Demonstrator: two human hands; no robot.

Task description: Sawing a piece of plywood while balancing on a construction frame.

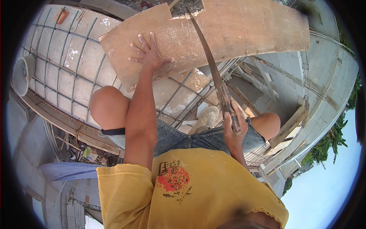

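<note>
A worn plywood sheet point(244, 30) lies across the top of the view, with a rectangular notch cut into its far edge. My left hand point(150, 55) rests flat on its left part, fingers spread. In my right hand point(233, 124) is a handsaw point(209, 53), gripped by its handle near my right knee. The long blade points away from me, and its tip reaches the notch's near edge. Whether the teeth are in the wood there, I cannot tell.
A grid of steel rebar point(78, 57) runs over pale boards under the plywood. At the far left stands a grey bucket point(23, 74). An opening with loose timber point(253, 82) lies to the right, beside a grey block wall point(324, 72). My shoe point(207, 117) is between my knees.
</note>
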